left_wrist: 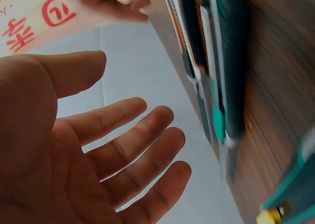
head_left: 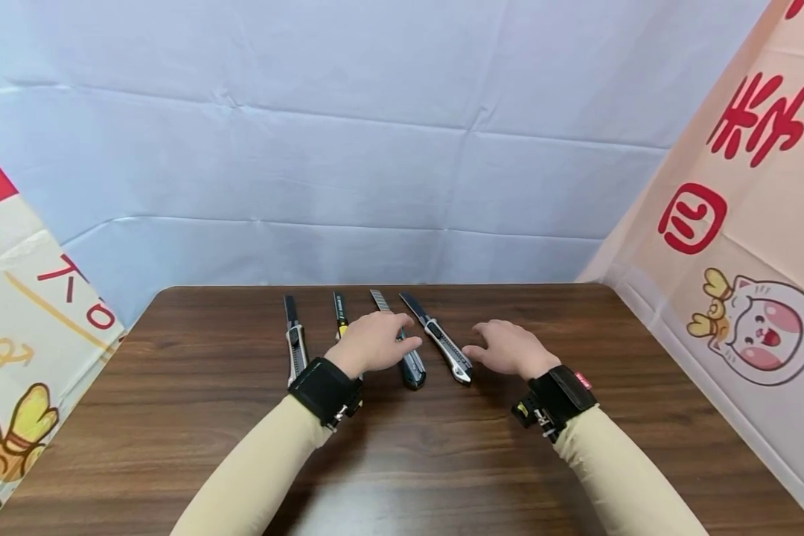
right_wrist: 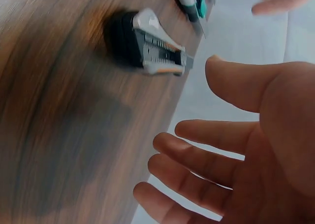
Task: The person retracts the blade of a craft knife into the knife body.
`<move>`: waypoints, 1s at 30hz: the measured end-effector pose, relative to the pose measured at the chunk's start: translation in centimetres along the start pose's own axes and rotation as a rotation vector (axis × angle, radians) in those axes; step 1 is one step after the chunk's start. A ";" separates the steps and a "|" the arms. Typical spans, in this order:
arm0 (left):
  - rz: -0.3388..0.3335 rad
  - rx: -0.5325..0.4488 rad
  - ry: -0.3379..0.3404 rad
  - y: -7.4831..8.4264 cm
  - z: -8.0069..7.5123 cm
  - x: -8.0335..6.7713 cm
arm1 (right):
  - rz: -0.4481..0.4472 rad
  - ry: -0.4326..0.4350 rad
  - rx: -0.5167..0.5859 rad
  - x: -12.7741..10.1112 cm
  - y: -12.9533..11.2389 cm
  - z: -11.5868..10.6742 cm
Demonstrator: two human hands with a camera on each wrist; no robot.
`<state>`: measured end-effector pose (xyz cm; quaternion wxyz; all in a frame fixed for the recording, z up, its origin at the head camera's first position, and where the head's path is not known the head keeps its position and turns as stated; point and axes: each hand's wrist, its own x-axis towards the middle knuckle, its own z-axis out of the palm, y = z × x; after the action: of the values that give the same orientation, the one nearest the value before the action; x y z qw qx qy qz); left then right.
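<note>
Four utility knives lie side by side on a brown wooden table [head_left: 194,417]. From the left: a silver and black knife [head_left: 295,344], a knife with yellow parts [head_left: 340,313], a dark knife with teal trim [head_left: 413,370], and a silver knife [head_left: 447,348]. My left hand [head_left: 410,333] hovers open over the dark knife, its fingers relaxed. My right hand [head_left: 476,342] hangs open just right of the silver knife and holds nothing. The left wrist view shows the empty left palm [left_wrist: 123,81] beside the dark knife [left_wrist: 227,76]. The right wrist view shows the empty right palm [right_wrist: 197,98] near the silver knife's butt [right_wrist: 155,49].
A pale blue cloth [head_left: 375,149] hangs behind the table. Printed banners stand at the left [head_left: 20,298] and the right [head_left: 744,246]. The table's near half [head_left: 429,461] carries only my forearms.
</note>
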<state>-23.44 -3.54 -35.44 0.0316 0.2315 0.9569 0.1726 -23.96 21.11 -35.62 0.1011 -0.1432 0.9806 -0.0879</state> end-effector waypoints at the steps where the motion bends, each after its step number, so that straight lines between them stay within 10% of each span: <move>1: -0.001 0.004 -0.008 0.2 0.1 0.2 | 0.001 0.000 0.006 0.3 -0.3 0.1; 30: 0.016 -0.002 -0.020 0.5 1.5 0.3 | 0.121 0.110 0.052 5.6 -2.5 4.2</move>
<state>-23.30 -2.47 -36.67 0.0400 0.2408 0.9545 0.1713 -27.58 16.46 -40.10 0.0560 -0.0761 0.9889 -0.1150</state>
